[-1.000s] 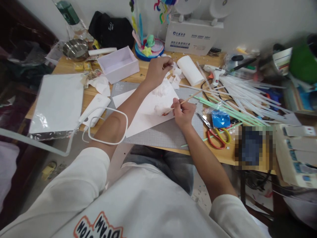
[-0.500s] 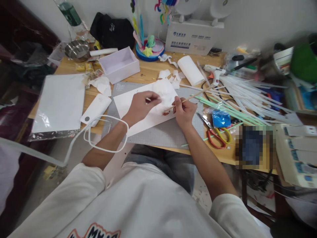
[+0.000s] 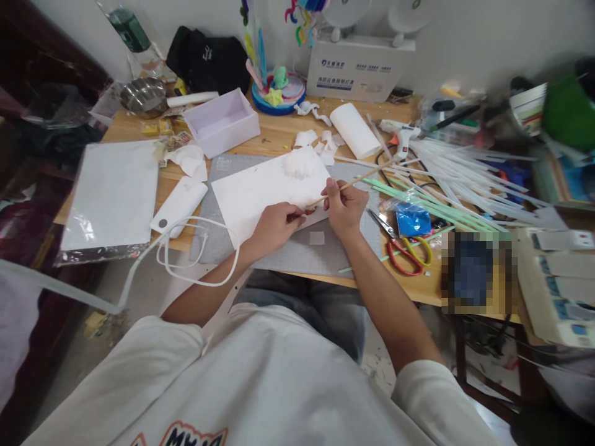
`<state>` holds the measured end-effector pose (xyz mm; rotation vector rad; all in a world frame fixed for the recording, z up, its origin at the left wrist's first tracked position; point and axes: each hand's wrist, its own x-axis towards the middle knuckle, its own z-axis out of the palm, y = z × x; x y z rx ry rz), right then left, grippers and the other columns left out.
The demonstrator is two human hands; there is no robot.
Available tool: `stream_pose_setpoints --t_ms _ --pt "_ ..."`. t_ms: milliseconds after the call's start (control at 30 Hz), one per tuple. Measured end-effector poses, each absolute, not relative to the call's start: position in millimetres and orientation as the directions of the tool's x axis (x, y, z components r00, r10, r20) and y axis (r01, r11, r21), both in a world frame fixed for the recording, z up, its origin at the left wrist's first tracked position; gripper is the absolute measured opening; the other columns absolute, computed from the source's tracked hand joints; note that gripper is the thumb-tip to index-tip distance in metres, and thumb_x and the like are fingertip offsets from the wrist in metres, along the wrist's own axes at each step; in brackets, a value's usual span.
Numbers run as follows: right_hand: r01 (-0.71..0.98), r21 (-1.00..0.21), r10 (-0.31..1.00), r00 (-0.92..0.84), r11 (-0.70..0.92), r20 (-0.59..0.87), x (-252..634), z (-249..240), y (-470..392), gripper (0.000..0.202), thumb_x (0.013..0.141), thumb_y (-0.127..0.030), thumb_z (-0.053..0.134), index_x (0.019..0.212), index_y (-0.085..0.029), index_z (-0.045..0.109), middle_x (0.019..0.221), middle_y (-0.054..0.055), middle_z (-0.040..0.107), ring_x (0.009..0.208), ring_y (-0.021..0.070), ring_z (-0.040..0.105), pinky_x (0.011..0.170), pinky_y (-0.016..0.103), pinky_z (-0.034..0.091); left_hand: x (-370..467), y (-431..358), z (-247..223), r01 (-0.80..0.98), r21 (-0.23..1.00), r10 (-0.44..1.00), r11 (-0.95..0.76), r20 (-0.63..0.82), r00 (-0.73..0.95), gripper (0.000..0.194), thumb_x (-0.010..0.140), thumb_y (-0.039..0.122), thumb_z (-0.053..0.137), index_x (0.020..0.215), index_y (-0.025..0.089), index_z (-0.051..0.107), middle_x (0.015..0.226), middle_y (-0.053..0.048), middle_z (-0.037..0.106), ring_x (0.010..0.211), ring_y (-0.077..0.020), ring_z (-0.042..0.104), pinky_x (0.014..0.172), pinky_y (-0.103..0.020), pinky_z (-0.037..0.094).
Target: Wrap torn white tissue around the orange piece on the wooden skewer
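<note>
My right hand (image 3: 346, 207) is closed around a thin wooden stick (image 3: 372, 176), which slants from upper right to lower left. Close to the stick's lower end, my left hand (image 3: 280, 226) has its fingertips pinched together; whatever is between them is hidden. A small orange-brown item (image 3: 309, 211) shows beside those fingertips, too small to name. Under both hands lies a white sheet (image 3: 242, 198), with a fluffy white cotton-like pile (image 3: 300, 165) on its far right part. The sheet rests on a grey cutting mat (image 3: 297, 251).
Scissors (image 3: 395, 244) and green strips (image 3: 430, 207) lie right of my right hand. Beyond them are a glue gun (image 3: 403, 137) and many white sticks (image 3: 465, 173). A lilac box (image 3: 223, 124) and white roll (image 3: 356, 131) stand behind; a white power bank-like device (image 3: 180, 206) with cable lies left.
My left hand has moved down from over the cotton-like pile to the stick's lower end, uncovering the pile. My right hand keeps its hold on the stick.
</note>
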<state>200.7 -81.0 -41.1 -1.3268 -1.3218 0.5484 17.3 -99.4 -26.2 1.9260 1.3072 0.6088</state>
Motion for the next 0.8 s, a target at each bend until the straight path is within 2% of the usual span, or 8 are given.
stream_pose_setpoints --t_ms 167,367,500,633,800 --pt "0.421 -0.868 0.885 0.253 0.263 0.391 201 -38 -82 0.059 0.094 -0.066 0.05 0.061 -0.02 0.066 0.045 -0.004 0.052 0.045 0.0076 0.048 0.051 0.026 0.034 24 -100 -30 0.602 0.754 0.943 -0.264 0.072 0.324 0.023 0.093 0.027 0.061 0.101 0.029 0.082 0.105 -0.004 0.078 0.091 -0.022 0.069 0.089 -0.038 0.053" --pt "0.492 -0.806 0.82 0.274 0.329 0.503 203 -36 -86 0.06 0.098 -0.063 0.045 0.06 -0.02 0.064 0.046 -0.003 0.05 0.046 0.008 0.047 0.052 0.027 0.033 31 -96 -32 0.661 0.714 0.962 -0.233 0.068 0.266 0.014 0.093 0.02 0.065 0.097 0.019 0.078 0.095 -0.005 0.074 0.086 -0.0187 0.065 0.083 -0.032 0.05" --pt "0.59 -0.705 0.791 0.174 0.393 0.586 201 -34 -89 0.062 0.1 -0.059 0.042 0.055 -0.02 0.059 0.047 -0.001 0.052 0.046 0.0078 0.047 0.053 0.028 0.032 32 -94 -31 0.648 0.728 0.964 -0.224 0.067 0.258 0.011 0.092 0.019 0.068 0.096 0.018 0.077 0.096 -0.005 0.073 0.084 -0.0171 0.064 0.08 -0.031 0.048" --pt "0.617 -0.656 0.8 0.07 0.435 0.596 198 -36 -90 0.059 0.101 -0.056 0.042 0.054 -0.021 0.052 0.046 -0.002 0.049 0.046 0.0077 0.044 0.053 0.029 0.031 33 -94 -29 0.652 0.734 0.971 -0.191 0.042 0.237 0.011 0.092 0.022 0.069 0.095 0.018 0.078 0.095 -0.005 0.073 0.081 -0.0163 0.063 0.079 -0.031 0.048" --pt "0.663 -0.613 0.801 0.033 0.43 0.598 199 -40 -88 0.056 0.102 -0.052 0.041 0.056 -0.021 0.051 0.05 -0.001 0.053 0.049 0.0082 0.047 0.054 0.028 0.033 34 -95 -28 0.653 0.737 0.974 -0.172 0.025 0.227 0.014 0.093 0.025 0.068 0.097 0.018 0.079 0.096 -0.005 0.073 0.081 -0.0166 0.063 0.077 -0.031 0.047"
